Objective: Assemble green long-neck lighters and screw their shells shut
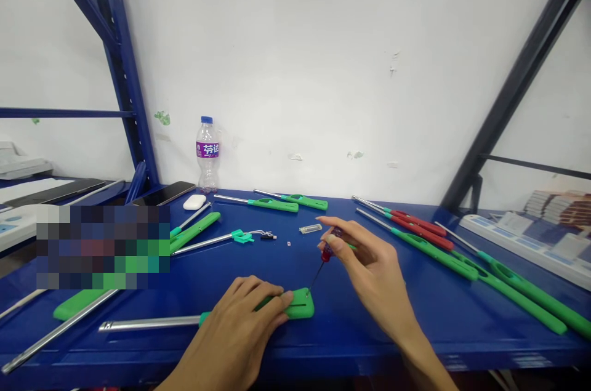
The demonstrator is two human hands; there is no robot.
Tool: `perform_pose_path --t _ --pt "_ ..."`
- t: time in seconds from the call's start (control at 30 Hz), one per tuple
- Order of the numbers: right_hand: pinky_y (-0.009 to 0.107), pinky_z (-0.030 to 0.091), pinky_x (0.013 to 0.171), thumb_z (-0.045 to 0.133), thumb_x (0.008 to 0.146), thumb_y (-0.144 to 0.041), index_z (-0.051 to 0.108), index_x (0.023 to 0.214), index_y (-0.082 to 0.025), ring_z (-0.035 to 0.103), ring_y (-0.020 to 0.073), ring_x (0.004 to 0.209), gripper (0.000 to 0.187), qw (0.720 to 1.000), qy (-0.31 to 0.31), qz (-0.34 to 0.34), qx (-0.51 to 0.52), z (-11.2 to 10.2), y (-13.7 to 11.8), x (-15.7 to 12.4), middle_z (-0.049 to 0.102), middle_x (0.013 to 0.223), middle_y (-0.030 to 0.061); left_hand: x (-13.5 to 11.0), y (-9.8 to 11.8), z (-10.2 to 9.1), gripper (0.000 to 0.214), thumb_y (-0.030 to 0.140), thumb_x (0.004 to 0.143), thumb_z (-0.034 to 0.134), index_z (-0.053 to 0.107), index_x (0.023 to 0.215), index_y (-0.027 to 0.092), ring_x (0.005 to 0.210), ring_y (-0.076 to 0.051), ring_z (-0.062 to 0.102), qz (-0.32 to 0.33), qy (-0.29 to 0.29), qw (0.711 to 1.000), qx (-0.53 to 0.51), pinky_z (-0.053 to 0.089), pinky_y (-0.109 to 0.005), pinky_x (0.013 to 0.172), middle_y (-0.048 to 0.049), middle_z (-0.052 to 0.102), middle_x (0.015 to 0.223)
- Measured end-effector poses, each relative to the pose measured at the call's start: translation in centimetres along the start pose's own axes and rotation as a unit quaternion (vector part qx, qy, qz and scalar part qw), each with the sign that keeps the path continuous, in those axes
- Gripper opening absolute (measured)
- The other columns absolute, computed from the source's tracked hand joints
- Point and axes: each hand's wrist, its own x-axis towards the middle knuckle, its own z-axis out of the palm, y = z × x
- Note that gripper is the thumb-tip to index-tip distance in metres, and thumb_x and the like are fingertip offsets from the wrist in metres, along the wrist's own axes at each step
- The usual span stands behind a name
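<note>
My left hand [244,317] lies over a green long-necked lighter [302,308], fingers closed round its handle and pinning it to the blue table. The lighter's silver tube points left. In my right hand [373,255] a small screwdriver [327,253] with a red-purple handle is pinched between the fingers. Its thin shaft slants down, the tip at a screw hole near the lighter's end. Beyond the hands lie a clear plastic fuel tank [310,229], a tiny white piece [289,244], a metal tube with a teal part [242,236], and a wired black igniter [268,236].
Several green and red lighters [420,228] lie at the right, beside a white power strip [521,249]. Further back are two green lighters [277,204], a bottle [207,157], a white case [194,202] and a dark phone [168,193]. A pixelated patch hides part of the left side.
</note>
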Motion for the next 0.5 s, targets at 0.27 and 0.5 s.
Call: perform_pose_path --t 0.27,0.5 --pt "0.018 0.062 0.074 0.071 0.106 -0.038 0.08 0.123 -0.037 0.073 0.0135 0.083 0.019 1.0 0.012 -0.016 0.006 0.08 0.09 -0.1 0.071 0.093 -0.0008 -0.04 0.12 -0.03 0.029 0.015 0.11 0.045 0.065 0.13 0.024 0.092 -0.024 0.073 0.0 0.008 1.0 -0.003 0.06 -0.042 0.081 -0.0031 0.078 0.111" --pt "0.019 0.062 0.074 0.071 0.106 -0.037 0.079 0.126 -0.037 0.073 0.0136 0.084 0.022 1.0 0.003 -0.017 -0.004 0.13 0.14 -0.14 0.071 0.094 -0.0011 0.05 0.09 -0.01 0.029 0.014 0.11 0.045 0.066 0.129 0.023 0.092 -0.024 0.073 0.003 0.01 1.0 0.001 0.06 -0.042 0.081 -0.0033 0.078 0.11"
